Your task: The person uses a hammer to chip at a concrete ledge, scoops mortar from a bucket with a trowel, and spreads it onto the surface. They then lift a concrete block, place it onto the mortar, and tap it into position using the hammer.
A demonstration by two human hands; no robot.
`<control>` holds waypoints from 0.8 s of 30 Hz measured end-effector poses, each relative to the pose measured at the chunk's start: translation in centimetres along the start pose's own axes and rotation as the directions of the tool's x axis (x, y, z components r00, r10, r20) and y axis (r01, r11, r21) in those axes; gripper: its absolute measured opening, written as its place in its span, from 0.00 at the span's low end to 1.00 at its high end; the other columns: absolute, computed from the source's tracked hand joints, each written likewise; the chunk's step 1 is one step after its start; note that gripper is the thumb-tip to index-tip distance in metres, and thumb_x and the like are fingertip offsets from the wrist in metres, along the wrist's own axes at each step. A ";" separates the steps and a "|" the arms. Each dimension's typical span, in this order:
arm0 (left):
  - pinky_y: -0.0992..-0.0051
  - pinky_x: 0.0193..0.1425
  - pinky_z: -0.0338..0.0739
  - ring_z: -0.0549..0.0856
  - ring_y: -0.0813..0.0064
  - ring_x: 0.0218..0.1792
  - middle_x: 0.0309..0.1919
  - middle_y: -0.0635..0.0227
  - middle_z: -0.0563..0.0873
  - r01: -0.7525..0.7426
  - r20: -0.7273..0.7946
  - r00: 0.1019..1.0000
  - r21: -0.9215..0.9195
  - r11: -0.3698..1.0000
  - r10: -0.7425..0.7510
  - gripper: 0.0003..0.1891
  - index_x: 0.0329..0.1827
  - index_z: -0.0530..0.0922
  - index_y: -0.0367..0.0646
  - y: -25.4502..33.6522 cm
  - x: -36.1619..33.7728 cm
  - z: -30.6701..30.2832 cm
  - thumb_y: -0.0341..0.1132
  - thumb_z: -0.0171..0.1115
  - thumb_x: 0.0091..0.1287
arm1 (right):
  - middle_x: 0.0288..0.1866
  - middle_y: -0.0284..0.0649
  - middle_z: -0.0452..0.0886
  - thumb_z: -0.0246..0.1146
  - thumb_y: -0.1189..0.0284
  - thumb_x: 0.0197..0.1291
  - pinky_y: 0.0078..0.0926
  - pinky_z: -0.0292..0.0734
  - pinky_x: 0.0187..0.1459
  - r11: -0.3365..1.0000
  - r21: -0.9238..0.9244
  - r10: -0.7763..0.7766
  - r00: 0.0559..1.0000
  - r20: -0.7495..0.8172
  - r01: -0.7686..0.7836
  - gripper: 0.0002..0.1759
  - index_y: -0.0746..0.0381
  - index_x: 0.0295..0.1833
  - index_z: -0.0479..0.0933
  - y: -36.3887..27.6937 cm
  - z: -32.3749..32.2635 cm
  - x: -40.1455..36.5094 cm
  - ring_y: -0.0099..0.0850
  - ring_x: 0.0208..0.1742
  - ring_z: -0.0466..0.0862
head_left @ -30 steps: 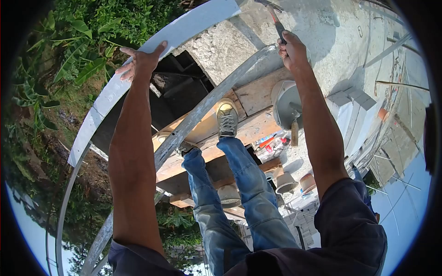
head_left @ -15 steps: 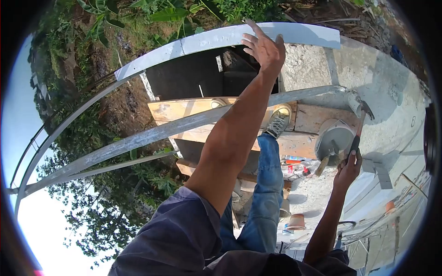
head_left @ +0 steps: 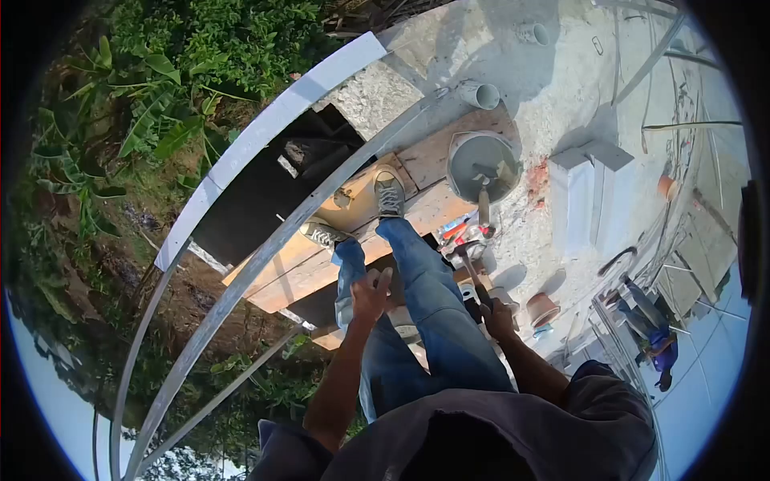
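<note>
My right hand [head_left: 501, 321] grips a hammer [head_left: 479, 282] by its dark handle, the metal head pointing up and away beside my right leg. Held in front of my left thigh, my left hand [head_left: 370, 295] has its fingers curled in; whatever they hold, if anything, is hidden. Under my shoes lie wooden planks [head_left: 425, 210]. Beyond them a long metal bar [head_left: 309, 207] crosses the view, and past it runs a pale, flat strip [head_left: 265, 132]. A bucket [head_left: 455, 172] of grey mix with a trowel or brush handle in it stands ahead of my right foot.
A dark opening [head_left: 249, 192] drops away between the strip and the bar. A cut pipe [head_left: 484, 96] rises near the bucket. White blocks [head_left: 589, 192], bottles [head_left: 472, 232] and a clay pot [head_left: 543, 309] stand at right. Another person [head_left: 659, 345] is at far right.
My left hand has come back from the pale strip to my lap, its spread fingers now curled. My right hand has drawn the hammer back from the pipe toward my leg. The view has turned.
</note>
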State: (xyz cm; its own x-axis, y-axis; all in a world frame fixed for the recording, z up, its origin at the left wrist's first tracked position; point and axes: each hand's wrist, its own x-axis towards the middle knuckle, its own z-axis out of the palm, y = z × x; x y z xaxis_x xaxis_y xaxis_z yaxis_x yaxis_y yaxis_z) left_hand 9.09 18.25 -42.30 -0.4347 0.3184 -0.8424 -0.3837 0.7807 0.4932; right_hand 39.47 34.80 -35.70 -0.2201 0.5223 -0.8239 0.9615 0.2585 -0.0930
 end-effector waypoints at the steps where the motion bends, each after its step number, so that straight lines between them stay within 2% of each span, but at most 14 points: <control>1: 0.70 0.25 0.75 0.83 0.75 0.19 0.18 0.60 0.84 0.086 -0.162 0.981 -0.154 0.984 -0.111 0.20 0.27 0.81 0.34 -3.0 -1.0 -0.8 0.45 0.63 0.68 | 0.35 0.56 0.83 0.60 0.61 0.61 0.47 0.76 0.41 0.994 -0.108 -0.007 1.000 0.010 0.008 0.18 0.68 0.42 0.76 1.4 0.3 -0.7 0.51 0.39 0.84; 3: 0.76 0.25 0.73 0.82 0.74 0.21 0.20 0.65 0.84 0.165 -0.301 0.921 -0.279 0.946 -0.249 0.13 0.29 0.82 0.33 -5.5 -3.0 -4.7 0.36 0.61 0.66 | 0.42 0.58 0.83 0.60 0.62 0.57 0.46 0.76 0.50 0.951 -0.110 0.309 0.911 0.271 -0.290 0.18 0.68 0.43 0.79 3.5 0.4 -1.5 0.50 0.48 0.83; 4: 0.78 0.23 0.69 0.79 0.77 0.19 0.19 0.68 0.81 0.148 -0.376 0.863 -0.450 0.881 -0.337 0.10 0.27 0.81 0.35 -7.9 -3.4 -5.7 0.33 0.60 0.64 | 0.42 0.58 0.83 0.60 0.62 0.57 0.46 0.76 0.50 0.940 -0.092 0.341 0.905 0.255 -0.329 0.18 0.68 0.43 0.79 4.1 -0.1 -1.9 0.50 0.48 0.83; 6: 0.80 0.20 0.66 0.75 0.80 0.18 0.18 0.70 0.79 0.103 -0.432 0.794 -0.598 0.795 -0.428 0.08 0.25 0.79 0.37 -10.7 -4.9 -7.5 0.29 0.59 0.62 | 0.46 0.57 0.83 0.59 0.65 0.53 0.44 0.77 0.53 0.914 -0.266 0.404 0.734 0.546 -0.305 0.18 0.66 0.45 0.80 4.9 -0.7 -2.5 0.50 0.50 0.83; 9: 0.83 0.18 0.59 0.69 0.85 0.16 0.17 0.76 0.73 0.271 -0.216 0.825 -0.659 0.701 -0.522 0.08 0.22 0.73 0.43 -11.2 -5.1 -8.7 0.26 0.58 0.59 | 0.43 0.54 0.84 0.58 0.67 0.53 0.43 0.79 0.50 0.950 -0.250 0.293 0.804 0.518 -0.185 0.18 0.65 0.45 0.81 5.9 -0.1 -6.1 0.50 0.46 0.85; 11: 0.84 0.17 0.56 0.65 0.88 0.16 0.16 0.79 0.67 0.368 -0.084 0.879 -0.508 0.779 -0.470 0.11 0.20 0.68 0.49 -10.7 -5.8 -7.6 0.25 0.59 0.58 | 0.34 0.49 0.85 0.61 0.65 0.52 0.42 0.80 0.42 0.971 -0.144 0.236 0.847 0.477 -0.190 0.15 0.65 0.39 0.82 9.4 3.8 -9.4 0.45 0.38 0.86; 13: 0.80 0.23 0.66 0.72 0.83 0.21 0.21 0.76 0.74 0.435 0.001 0.876 -0.435 0.789 -0.482 0.08 0.28 0.77 0.46 -9.7 -7.0 -6.1 0.34 0.58 0.66 | 0.27 0.44 0.83 0.63 0.63 0.53 0.40 0.79 0.35 0.795 0.213 0.410 0.761 0.503 -0.569 0.14 0.65 0.33 0.80 8.2 4.4 -12.5 0.37 0.32 0.85; 14: 0.77 0.27 0.71 0.75 0.80 0.24 0.24 0.74 0.77 0.460 0.075 0.874 -0.443 0.770 -0.479 0.11 0.32 0.80 0.42 -9.9 -6.7 -5.4 0.39 0.57 0.69 | 0.27 0.44 0.83 0.63 0.63 0.53 0.40 0.79 0.35 0.796 0.229 0.398 0.770 0.499 -0.560 0.14 0.65 0.33 0.80 8.0 4.9 -13.3 0.37 0.32 0.85; 15: 0.69 0.43 0.76 0.80 0.72 0.35 0.33 0.68 0.81 0.284 0.038 0.959 -0.170 0.943 -0.282 0.20 0.46 0.80 0.36 -15.7 -5.5 -4.7 0.48 0.55 0.72 | 0.24 0.42 0.81 0.63 0.61 0.54 0.39 0.78 0.33 0.734 0.335 0.431 0.787 0.442 -0.590 0.16 0.65 0.30 0.79 7.3 5.5 -14.3 0.36 0.29 0.83; 16: 0.68 0.63 0.69 0.80 0.64 0.53 0.50 0.58 0.83 0.441 0.168 0.890 -0.087 0.893 -0.423 0.26 0.62 0.75 0.37 -11.2 -6.3 -4.1 0.50 0.52 0.73 | 0.22 0.41 0.78 0.63 0.59 0.56 0.38 0.77 0.30 0.666 0.443 0.459 0.798 0.390 -0.600 0.18 0.65 0.28 0.77 6.8 7.0 -15.5 0.34 0.27 0.82; 18: 0.67 0.60 0.72 0.82 0.64 0.53 0.49 0.52 0.85 0.094 0.153 0.976 0.338 0.936 -0.153 0.27 0.60 0.77 0.35 -7.9 -7.1 -3.2 0.51 0.51 0.73 | 0.22 0.42 0.78 0.61 0.60 0.59 0.37 0.76 0.27 0.814 0.438 0.264 0.914 0.307 -0.382 0.18 0.65 0.30 0.77 16.3 19.9 -16.9 0.35 0.24 0.82; 21: 0.68 0.56 0.74 0.83 0.64 0.49 0.45 0.54 0.86 0.046 0.168 0.980 0.317 0.947 -0.104 0.26 0.59 0.78 0.36 -7.5 -7.7 -4.5 0.50 0.52 0.73 | 0.22 0.42 0.79 0.62 0.62 0.60 0.33 0.74 0.21 0.979 0.154 0.138 0.990 -0.008 -0.135 0.15 0.65 0.32 0.78 7.9 12.0 -17.2 0.32 0.20 0.80; 23: 0.71 0.46 0.76 0.84 0.70 0.38 0.39 0.59 0.87 0.140 0.121 0.977 0.274 0.952 -0.178 0.23 0.54 0.80 0.36 -8.9 -7.8 -6.6 0.49 0.54 0.72 | 0.24 0.42 0.80 0.62 0.64 0.60 0.31 0.74 0.19 0.643 0.394 0.510 0.751 0.420 -0.656 0.13 0.64 0.35 0.79 5.0 8.4 -16.8 0.30 0.19 0.80; 24: 0.70 0.42 0.76 0.83 0.72 0.35 0.36 0.59 0.87 0.186 0.095 0.972 0.235 0.954 -0.213 0.23 0.52 0.80 0.34 -9.7 -7.7 -7.4 0.47 0.54 0.71 | 0.24 0.42 0.80 0.62 0.64 0.60 0.31 0.74 0.19 0.637 0.418 0.501 0.760 0.414 -0.648 0.13 0.64 0.35 0.79 5.6 8.9 -16.9 0.30 0.19 0.80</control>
State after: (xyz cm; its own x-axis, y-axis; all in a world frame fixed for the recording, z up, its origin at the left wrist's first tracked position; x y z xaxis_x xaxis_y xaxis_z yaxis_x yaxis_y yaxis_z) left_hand 10.13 4.22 -38.99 -0.2637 0.1946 -0.9448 -0.2556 0.9303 0.2630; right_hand 50.06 20.19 -27.29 0.3826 0.1897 -0.9042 0.8235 -0.5137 0.2407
